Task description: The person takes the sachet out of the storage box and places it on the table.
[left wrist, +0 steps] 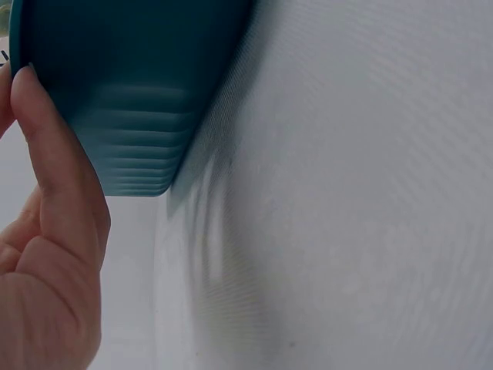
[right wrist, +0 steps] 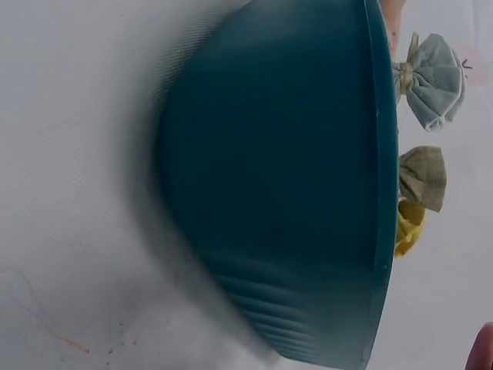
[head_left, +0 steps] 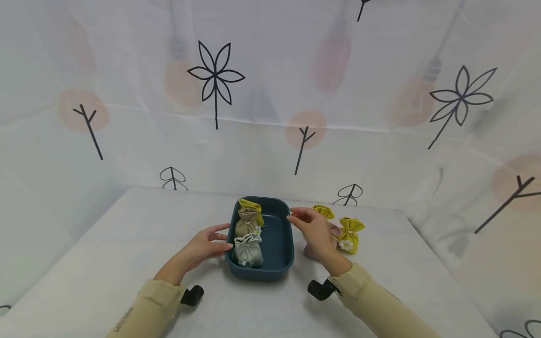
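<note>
A dark teal plastic bin [head_left: 276, 244] stands on the white-covered table. Along its left side sit three drawstring pouches: a yellow one [head_left: 258, 213] at the back, a tan one [head_left: 246, 224] in the middle and a pale grey-green one [head_left: 248, 251] in front. My left hand [head_left: 203, 246] rests at the bin's left side, its fingers fairly straight and the thumb on the rim. Over the right rim my right hand [head_left: 314, 230] is spread with nothing in it. A fingertip [right wrist: 481, 348] stands apart from the rim in the right wrist view.
To the right lie more pouches: a yellow one [head_left: 350, 234] with a white flower, another yellow one [head_left: 323, 211] behind, and a pinkish one [head_left: 310, 252] partly hidden by my right hand. A patterned cloth [head_left: 253, 155] hangs behind the table.
</note>
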The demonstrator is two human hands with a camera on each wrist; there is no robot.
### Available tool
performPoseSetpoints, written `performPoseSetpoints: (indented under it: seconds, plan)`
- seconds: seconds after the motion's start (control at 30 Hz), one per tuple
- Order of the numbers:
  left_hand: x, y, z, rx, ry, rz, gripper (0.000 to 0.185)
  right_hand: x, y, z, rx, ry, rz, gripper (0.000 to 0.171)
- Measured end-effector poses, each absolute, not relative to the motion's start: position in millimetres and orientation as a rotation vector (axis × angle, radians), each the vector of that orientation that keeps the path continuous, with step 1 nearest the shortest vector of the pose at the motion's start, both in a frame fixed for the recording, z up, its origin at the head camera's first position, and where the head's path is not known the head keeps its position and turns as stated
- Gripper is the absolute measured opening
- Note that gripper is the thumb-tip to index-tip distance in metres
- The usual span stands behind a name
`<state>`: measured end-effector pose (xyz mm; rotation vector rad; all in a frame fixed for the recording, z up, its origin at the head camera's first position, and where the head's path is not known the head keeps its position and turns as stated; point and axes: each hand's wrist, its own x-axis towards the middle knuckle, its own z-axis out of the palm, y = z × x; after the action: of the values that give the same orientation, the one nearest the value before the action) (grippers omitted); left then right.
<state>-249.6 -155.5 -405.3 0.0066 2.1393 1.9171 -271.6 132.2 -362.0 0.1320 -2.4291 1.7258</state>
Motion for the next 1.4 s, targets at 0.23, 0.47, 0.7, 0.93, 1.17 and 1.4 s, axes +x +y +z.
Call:
performPoseSetpoints:
  seconds: [0.23,0.47,0.7,0.93,1.17,1.4]
  plan:
    - [-251.6,-155.8,-407.6,0.014,2.131,1.925,0.070,-275.0,123.7,-358.2,0.174,-2.426,1.751,0.029]
    - [-252.2,-155.8,-408.4,0.012,2.131,1.928,0.071,-279.1,117.4,-353.3,0.169,-2.422,1.799,0.030]
    - [-252.1,-155.5,-408.1,0.008,2.129,1.931,0.071,-288.1,112.3,-348.8,0.142,-2.430,1.844,0.030]
    - [-252.1,-155.5,-407.9,0.009,2.138,1.922,0.071,-295.6,104.1,-346.9,0.186,-2.415,1.852,0.031]
    - [-251.3,-155.7,-407.7,0.012,2.139,1.928,0.071,-303.2,95.3,-347.9,0.205,-2.408,1.862,0.028]
    - [-251.9,-155.8,-408.4,0.012,2.132,1.932,0.071,-314.5,87.2,-346.3,0.224,-2.408,1.845,0.025]
